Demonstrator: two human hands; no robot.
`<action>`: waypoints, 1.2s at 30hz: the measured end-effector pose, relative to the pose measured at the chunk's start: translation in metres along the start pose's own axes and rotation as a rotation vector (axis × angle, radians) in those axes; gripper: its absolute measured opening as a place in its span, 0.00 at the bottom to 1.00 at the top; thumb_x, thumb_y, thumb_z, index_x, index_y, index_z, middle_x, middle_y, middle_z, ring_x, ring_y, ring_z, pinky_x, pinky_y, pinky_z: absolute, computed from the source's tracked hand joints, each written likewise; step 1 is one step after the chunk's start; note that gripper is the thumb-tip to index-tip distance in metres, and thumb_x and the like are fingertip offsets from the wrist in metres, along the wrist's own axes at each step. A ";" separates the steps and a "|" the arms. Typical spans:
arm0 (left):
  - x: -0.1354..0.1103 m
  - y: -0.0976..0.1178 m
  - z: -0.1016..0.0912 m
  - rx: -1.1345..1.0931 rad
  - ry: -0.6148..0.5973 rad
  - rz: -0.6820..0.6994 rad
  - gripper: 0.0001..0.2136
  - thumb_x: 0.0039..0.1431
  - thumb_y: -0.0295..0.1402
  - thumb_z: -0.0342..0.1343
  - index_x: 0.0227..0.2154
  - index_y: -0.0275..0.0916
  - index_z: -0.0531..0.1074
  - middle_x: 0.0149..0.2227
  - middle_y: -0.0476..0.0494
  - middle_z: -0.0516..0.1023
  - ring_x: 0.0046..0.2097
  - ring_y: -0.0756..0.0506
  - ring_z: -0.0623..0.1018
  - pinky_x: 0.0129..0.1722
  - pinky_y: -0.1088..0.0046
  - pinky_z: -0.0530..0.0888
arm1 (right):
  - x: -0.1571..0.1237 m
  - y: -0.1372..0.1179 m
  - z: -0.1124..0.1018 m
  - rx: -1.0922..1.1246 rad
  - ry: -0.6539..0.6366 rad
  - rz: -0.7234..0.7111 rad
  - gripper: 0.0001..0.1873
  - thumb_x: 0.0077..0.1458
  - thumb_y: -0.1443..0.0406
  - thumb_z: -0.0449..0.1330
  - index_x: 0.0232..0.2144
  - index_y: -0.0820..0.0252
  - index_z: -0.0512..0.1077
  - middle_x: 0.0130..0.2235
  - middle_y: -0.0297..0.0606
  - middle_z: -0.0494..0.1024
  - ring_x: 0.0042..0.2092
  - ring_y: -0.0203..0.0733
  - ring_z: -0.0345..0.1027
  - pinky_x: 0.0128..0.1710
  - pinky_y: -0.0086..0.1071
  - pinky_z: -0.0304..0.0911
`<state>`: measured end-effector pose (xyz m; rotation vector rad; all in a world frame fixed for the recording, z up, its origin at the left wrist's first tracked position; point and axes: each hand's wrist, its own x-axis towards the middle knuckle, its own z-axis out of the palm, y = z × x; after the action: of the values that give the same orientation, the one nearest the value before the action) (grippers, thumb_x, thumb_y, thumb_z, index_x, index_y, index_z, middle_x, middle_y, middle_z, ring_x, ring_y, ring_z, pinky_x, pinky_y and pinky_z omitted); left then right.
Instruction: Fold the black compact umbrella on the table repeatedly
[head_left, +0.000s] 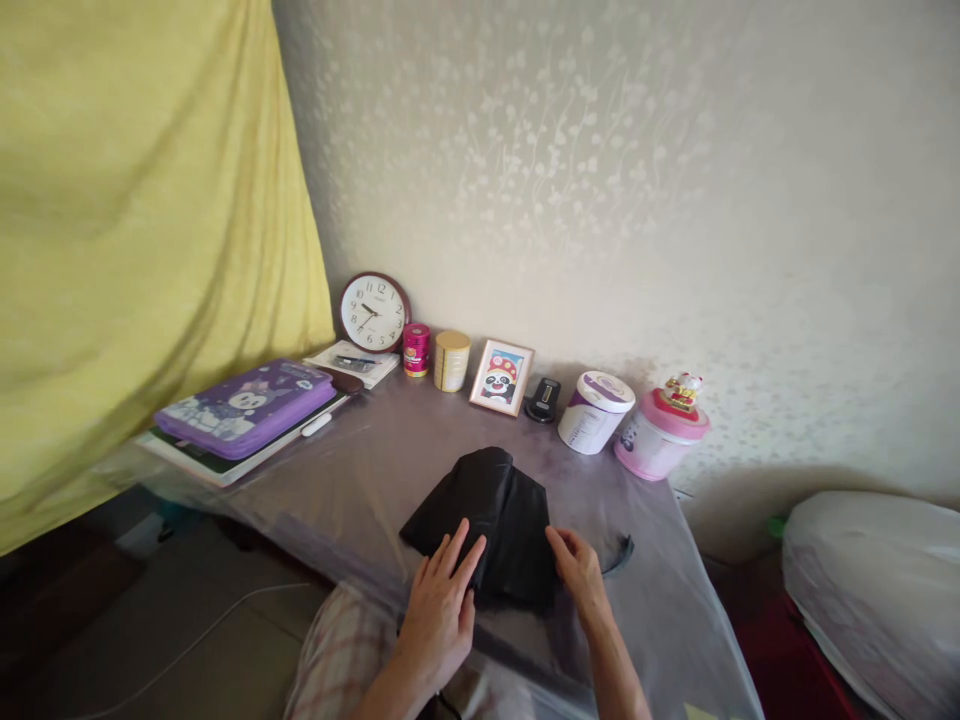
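A folded black cloth (491, 500) lies on the grey table cover (360, 470) near the front edge. My left hand (439, 600) rests flat on its near left part, fingers stretched out and apart. My right hand (577, 570) lies at the cloth's near right edge, fingers extended and touching the fabric. A thin dark strap (621, 555) curves out to the right of the cloth. Neither hand grips anything.
Along the wall stand a round clock (373, 312), a pink tin (416, 349), a gold tin (451, 360), a framed panda picture (502, 377), a black device (543, 399), a white tub (597, 411) and a pink container (660, 432). A purple case (247, 405) lies left.
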<state>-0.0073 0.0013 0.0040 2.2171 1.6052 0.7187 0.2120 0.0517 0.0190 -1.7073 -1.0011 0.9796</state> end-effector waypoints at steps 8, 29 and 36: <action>0.000 0.003 -0.003 0.053 -0.022 -0.014 0.34 0.54 0.20 0.42 0.62 0.53 0.46 0.67 0.50 0.44 0.62 0.40 0.58 0.57 0.55 0.62 | -0.005 -0.012 0.014 0.216 -0.097 0.003 0.26 0.36 0.50 0.65 0.34 0.63 0.75 0.23 0.34 0.75 0.22 0.37 0.66 0.20 0.28 0.59; 0.000 -0.011 0.006 0.177 0.065 0.040 0.22 0.51 0.22 0.44 0.50 0.36 0.64 0.61 0.36 0.59 0.59 0.40 0.64 0.53 0.59 0.66 | 0.006 -0.066 0.103 0.081 -0.222 -0.328 0.24 0.48 0.57 0.58 0.45 0.63 0.66 0.21 0.23 0.59 0.23 0.32 0.57 0.25 0.27 0.55; 0.001 -0.023 0.018 0.216 0.126 0.056 0.19 0.52 0.27 0.45 0.48 0.36 0.65 0.49 0.36 0.73 0.52 0.38 0.72 0.51 0.57 0.69 | 0.006 -0.070 0.123 -0.332 -0.244 -0.390 0.20 0.47 0.67 0.59 0.45 0.60 0.68 0.23 0.27 0.74 0.31 0.38 0.69 0.32 0.28 0.57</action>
<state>-0.0147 0.0104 -0.0226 2.4201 1.7626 0.7448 0.0876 0.1131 0.0491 -1.5855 -1.6624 0.8051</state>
